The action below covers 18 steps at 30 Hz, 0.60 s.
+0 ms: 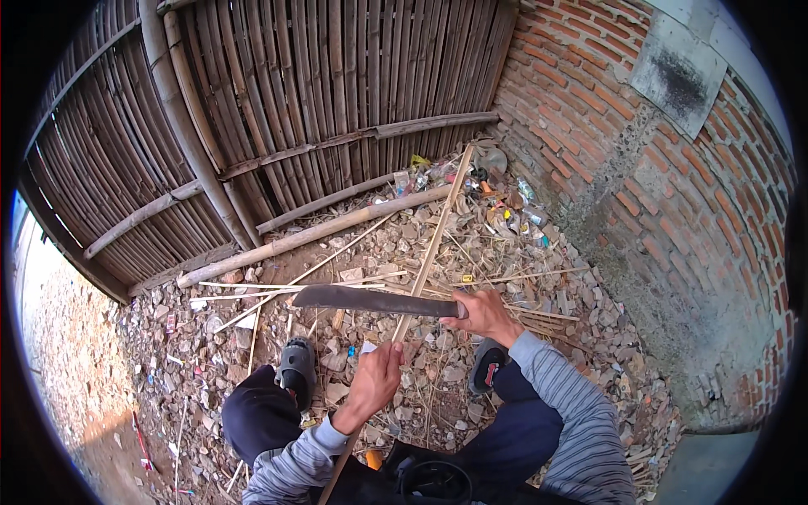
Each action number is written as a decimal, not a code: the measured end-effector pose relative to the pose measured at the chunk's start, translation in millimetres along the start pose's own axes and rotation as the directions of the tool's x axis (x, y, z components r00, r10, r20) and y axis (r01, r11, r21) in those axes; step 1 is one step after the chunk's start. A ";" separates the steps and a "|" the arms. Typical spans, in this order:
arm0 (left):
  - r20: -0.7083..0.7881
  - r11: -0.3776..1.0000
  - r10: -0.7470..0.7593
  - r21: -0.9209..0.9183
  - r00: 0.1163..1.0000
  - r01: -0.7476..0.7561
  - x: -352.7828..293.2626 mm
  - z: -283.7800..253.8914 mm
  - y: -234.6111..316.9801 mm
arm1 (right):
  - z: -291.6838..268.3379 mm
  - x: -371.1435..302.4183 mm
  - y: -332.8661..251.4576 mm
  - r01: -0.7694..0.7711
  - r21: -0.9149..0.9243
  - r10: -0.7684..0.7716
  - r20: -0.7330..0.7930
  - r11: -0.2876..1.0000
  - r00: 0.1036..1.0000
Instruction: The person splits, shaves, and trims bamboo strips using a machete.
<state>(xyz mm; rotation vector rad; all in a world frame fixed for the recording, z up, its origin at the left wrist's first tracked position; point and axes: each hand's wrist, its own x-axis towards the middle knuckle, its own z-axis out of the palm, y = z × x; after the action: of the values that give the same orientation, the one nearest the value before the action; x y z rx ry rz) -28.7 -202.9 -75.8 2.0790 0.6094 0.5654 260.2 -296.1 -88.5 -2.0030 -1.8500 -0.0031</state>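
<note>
My left hand (374,380) is closed around a long split bamboo strip (436,237), which slants from low by my lap up and away toward the far corner. In my right hand (486,316) is the handle end of a machete (370,300), the fingers wrapped round it. Its broad dark blade points left and lies across the strip, a little beyond my left hand. Whether the edge touches or cuts into the bamboo I cannot tell.
Thin bamboo slivers (244,296) litter the stony ground. A thick bamboo pole (316,234) lies along a slatted bamboo fence (328,84). At the right rises a brick wall (581,93), with rubbish (509,206) in the corner. My shoes (296,370) stand either side of the work.
</note>
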 end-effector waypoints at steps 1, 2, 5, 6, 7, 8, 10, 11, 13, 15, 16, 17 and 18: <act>-0.016 0.998 0.061 0.023 0.998 -0.061 -1.4 -2.5 2.1 | -1.2 0.6 0.0 0.000 -0.017 0.000 0.014 1.000 1.000; -0.030 0.992 0.122 0.047 0.992 -0.120 -2.3 -4.5 3.1 | -1.5 1.3 -0.4 0.000 -0.034 0.001 0.027 0.999 1.000; -0.041 0.998 0.057 0.002 0.998 -0.057 -0.4 -8.4 1.1 | -2.8 2.9 -6.5 0.008 0.007 -0.008 -0.024 1.000 1.000; -0.044 0.999 0.053 0.003 0.998 -0.053 -1.7 -5.8 -3.2 | 0.3 1.7 -8.4 0.011 0.010 -0.011 -0.022 1.000 1.000; -0.069 0.999 0.054 0.002 0.996 -0.054 1.8 -3.9 -5.4 | 3.3 1.0 -9.5 0.000 0.030 0.001 -0.033 1.000 0.999; -0.094 0.999 0.054 0.002 0.994 -0.054 3.7 -2.4 -7.4 | 6.3 -1.8 -11.3 -0.011 0.052 0.014 -0.044 0.999 0.999; -0.088 0.999 0.045 0.000 0.995 -0.045 3.7 -1.8 -8.3 | 13.4 -7.6 -26.0 -0.021 0.055 0.025 -0.070 0.998 0.997; -0.080 0.999 0.033 -0.002 0.996 -0.033 2.3 -3.3 -7.6 | 12.4 -7.6 -38.8 -0.047 0.129 0.046 0.012 0.991 0.999; -0.092 0.999 0.051 0.005 0.995 -0.050 0.3 -2.1 -7.5 | 14.0 -6.5 -42.4 -0.024 0.146 0.012 0.084 0.989 0.996; -0.091 0.997 0.083 0.008 0.992 -0.083 0.8 0.5 -3.0 | 12.3 -5.1 -22.3 0.004 0.075 -0.008 0.045 0.997 0.999; -0.090 0.996 0.090 0.023 0.992 -0.088 1.1 -0.6 -4.7 | 10.8 0.1 -17.9 0.041 0.008 -0.041 0.017 0.999 0.999; -0.088 0.995 0.097 0.037 0.991 -0.094 1.0 -1.6 -7.0 | 7.7 3.6 -15.7 0.002 0.061 -0.002 -0.013 0.998 1.000; -0.085 0.995 0.096 0.039 0.992 -0.093 -1.8 -2.6 -11.8 | 6.6 5.5 -11.7 0.001 0.064 0.000 -0.013 0.998 1.000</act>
<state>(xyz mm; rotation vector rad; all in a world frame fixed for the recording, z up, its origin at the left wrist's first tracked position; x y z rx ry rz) -34.1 -196.5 -84.7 2.1331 0.5768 0.7074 247.9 -288.5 -89.6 -1.9554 -1.8193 0.0420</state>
